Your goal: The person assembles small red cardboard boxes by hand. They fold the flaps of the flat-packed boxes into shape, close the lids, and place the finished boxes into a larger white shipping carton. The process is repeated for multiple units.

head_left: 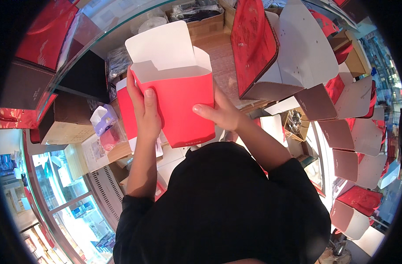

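I hold a red cardboard box (pixel 183 108) upright in front of my chest, its white-lined top flaps (pixel 163 46) open and standing up. My left hand (pixel 144 112) grips the box's left side with the thumb lying across the red front. On the right side, my right hand (pixel 221 112) clasps the box, its thumb pressed on the front face. Behind the box, at its left, a second red flat piece (pixel 126 112) shows partly.
A large red box with white flaps (pixel 262 53) stands at the upper right. Several folded brown-and-white boxes (pixel 341 132) line the right side. A tissue pack (pixel 103 119) and dark boxes (pixel 69 114) lie at the left, beside a glass counter edge (pixel 78 57).
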`<state>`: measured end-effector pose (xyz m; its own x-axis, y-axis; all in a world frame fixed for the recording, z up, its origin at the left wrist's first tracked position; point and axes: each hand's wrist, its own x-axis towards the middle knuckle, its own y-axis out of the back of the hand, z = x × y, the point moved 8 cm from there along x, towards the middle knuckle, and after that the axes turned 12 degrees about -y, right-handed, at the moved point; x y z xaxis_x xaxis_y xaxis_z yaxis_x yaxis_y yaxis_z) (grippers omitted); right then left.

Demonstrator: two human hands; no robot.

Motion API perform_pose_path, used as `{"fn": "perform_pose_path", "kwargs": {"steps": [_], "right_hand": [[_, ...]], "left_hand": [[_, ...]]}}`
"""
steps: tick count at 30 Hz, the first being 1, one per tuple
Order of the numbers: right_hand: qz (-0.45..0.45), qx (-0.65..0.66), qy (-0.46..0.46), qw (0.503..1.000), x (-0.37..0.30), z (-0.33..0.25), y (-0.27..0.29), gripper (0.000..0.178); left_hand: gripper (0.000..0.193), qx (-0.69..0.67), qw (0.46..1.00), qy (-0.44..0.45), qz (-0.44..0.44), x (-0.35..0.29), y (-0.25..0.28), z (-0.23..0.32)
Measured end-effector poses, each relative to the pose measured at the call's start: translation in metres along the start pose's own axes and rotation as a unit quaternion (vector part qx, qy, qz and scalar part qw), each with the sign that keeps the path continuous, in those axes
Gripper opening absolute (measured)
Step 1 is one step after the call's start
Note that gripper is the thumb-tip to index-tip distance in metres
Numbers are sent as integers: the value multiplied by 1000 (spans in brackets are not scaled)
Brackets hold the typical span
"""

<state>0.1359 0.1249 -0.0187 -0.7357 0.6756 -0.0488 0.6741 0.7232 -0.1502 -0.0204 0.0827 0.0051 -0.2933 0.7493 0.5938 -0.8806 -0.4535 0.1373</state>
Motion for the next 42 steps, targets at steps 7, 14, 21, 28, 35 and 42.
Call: {"fn": "perform_pose_path", "kwargs": {"steps": [7,14,21,28,35,42], "right_hand": [[87,-35,127,987,-1,-31,16,96],[60,-66,184,979,-9,-37,15,93],[62,-48,197,977,-8,-41,20,87],[34,-53,111,992,6,-31,37,78],[26,-126,148,981,-2,-50,31,53],[109,-221,229,942,-10,-60,31,25]], "left_hand": [[78,-37,999,-31,-7,-1,-11,14],[72,-14,995,-61,-72,-3,-12,29],[51,-28,994,-78,-64,-6,-6,27],[44,-4,989,-82,-125,-11,-8,34],[42,16,993,-85,-79,-4,-8,33],[29,12,990,-73,-116,2,-11,34]]}}
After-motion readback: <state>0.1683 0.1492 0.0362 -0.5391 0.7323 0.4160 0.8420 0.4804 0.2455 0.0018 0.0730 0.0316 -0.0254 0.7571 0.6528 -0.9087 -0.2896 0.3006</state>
